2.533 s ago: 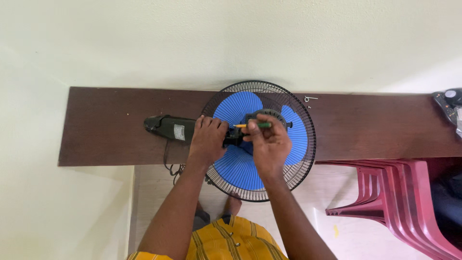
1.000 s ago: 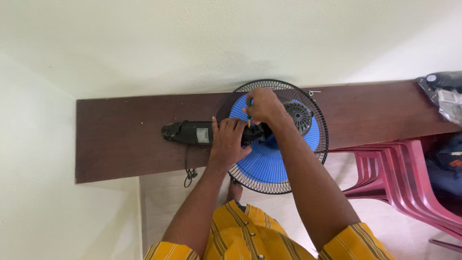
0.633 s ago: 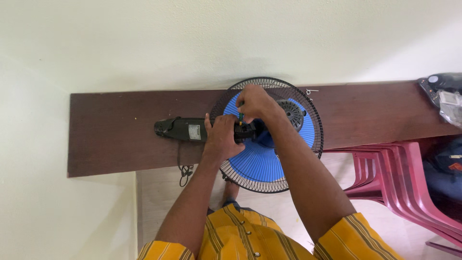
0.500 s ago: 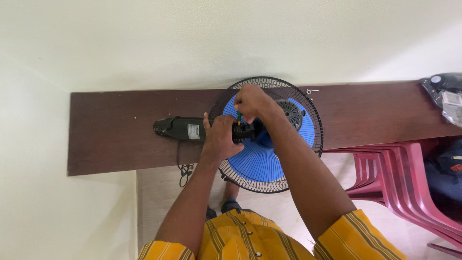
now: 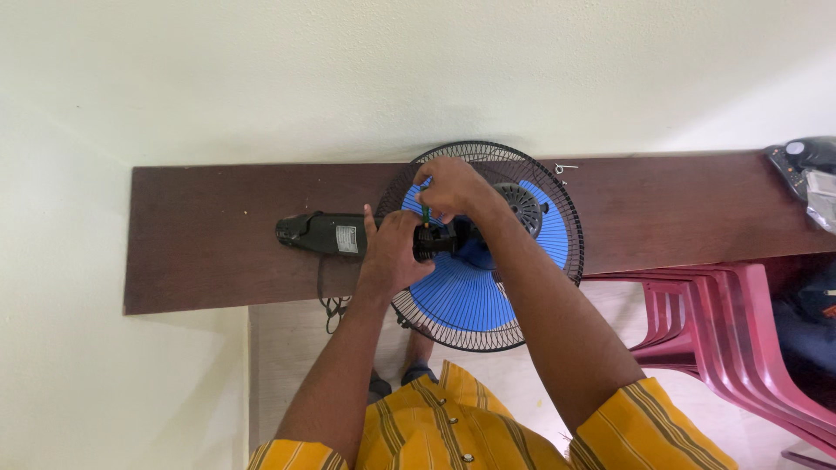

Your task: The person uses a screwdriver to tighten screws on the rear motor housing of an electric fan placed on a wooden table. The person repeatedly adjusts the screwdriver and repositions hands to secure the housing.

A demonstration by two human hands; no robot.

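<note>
Two hands meet at the back of a fan [image 5: 488,261] that lies across the dark tabletop [image 5: 218,252], its blue blades and wire guard hanging partly past the near edge. The left hand [image 5: 394,252] is wrapped round the black motor housing [image 5: 440,241] at the centre of the fan, fingers closed on it. The right hand [image 5: 453,187], just beyond the housing, pinches a thin green-handled tool [image 5: 425,211], likely a screwdriver, upright with its tip down at the housing; those fingers are pressed together on the handle.

Several things could go wrong. With so much of the guard off the tabletop, a hard push down on the tool could tip or roll the fan if the left hand loosens. The tip could slip out of its seat and jab the left hand, which sits right beside it. A loose small part could roll off the edge near the fan and drop to the floor. The cord [image 5: 331,305] dangling below the fan's neck [image 5: 322,233] could snag a knee and drag the whole fan.
</note>
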